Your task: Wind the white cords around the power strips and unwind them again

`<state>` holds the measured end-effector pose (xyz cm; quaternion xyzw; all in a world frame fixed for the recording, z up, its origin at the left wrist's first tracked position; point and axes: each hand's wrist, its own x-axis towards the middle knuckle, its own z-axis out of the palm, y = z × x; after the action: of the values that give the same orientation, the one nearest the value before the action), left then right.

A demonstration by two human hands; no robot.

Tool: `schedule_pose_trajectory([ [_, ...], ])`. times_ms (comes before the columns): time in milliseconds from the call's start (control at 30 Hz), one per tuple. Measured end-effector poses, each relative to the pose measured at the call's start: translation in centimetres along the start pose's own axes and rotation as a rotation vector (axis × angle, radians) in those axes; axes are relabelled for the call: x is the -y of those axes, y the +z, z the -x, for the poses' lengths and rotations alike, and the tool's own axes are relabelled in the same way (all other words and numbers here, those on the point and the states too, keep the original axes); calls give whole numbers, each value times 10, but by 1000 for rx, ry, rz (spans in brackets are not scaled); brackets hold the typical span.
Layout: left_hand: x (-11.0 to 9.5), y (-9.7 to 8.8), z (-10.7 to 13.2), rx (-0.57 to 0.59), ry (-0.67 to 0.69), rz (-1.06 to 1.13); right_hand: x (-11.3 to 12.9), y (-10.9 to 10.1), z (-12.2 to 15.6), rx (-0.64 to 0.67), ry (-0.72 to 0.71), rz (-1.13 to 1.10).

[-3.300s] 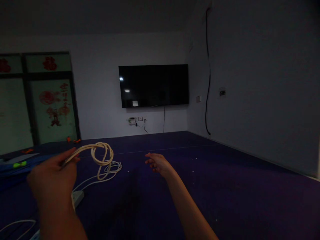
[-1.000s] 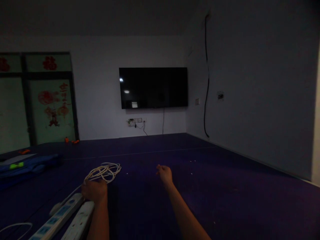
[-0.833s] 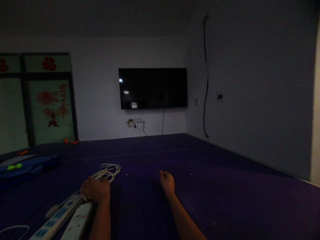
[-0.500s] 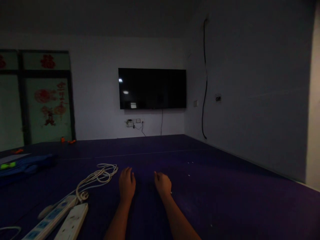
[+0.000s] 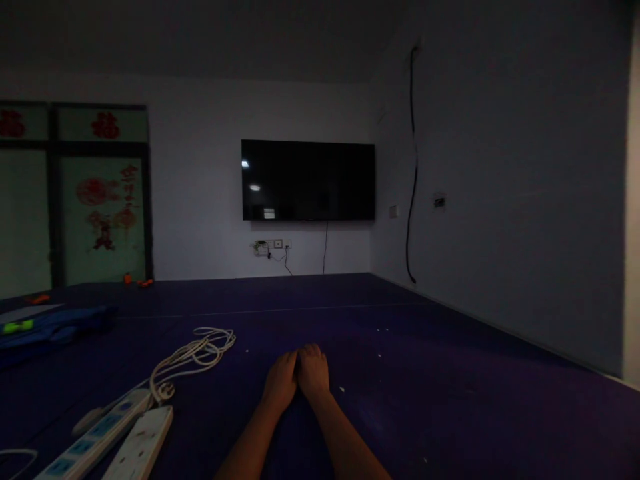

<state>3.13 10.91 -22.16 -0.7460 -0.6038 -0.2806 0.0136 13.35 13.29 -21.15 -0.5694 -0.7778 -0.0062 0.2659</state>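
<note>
My left hand (image 5: 280, 383) and my right hand (image 5: 313, 371) lie side by side on the dark purple floor mat (image 5: 425, 373), touching each other. Both rest palm down with the fingers pointing forward, and nothing is in them. A loosely coiled white cable (image 5: 200, 349) lies on the mat to the left of my hands. It runs back to two white power strips (image 5: 97, 437) at the lower left, one of them with blue sockets. The room is dim.
A black television (image 5: 307, 180) hangs on the far wall above a wall outlet (image 5: 271, 245). A black cable (image 5: 411, 167) runs down the right wall. A blue bag (image 5: 55, 323) lies at far left, in front of glass doors (image 5: 100, 200) with red decorations.
My left hand lowered the coiled cable to the mat beside the power strips and let it go. It then slid right to meet my right hand at the centre.
</note>
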Motion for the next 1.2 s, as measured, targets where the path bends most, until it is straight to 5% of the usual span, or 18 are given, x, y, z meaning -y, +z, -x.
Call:
schedule_pose_trajectory([
  [500, -1, -2, -5, 164, -40, -51, -4, 12, -2, 51, 23, 24],
  [1200, -3, -5, -5, 156, -21, -79, -2, 8, -2, 71, 35, 25],
])
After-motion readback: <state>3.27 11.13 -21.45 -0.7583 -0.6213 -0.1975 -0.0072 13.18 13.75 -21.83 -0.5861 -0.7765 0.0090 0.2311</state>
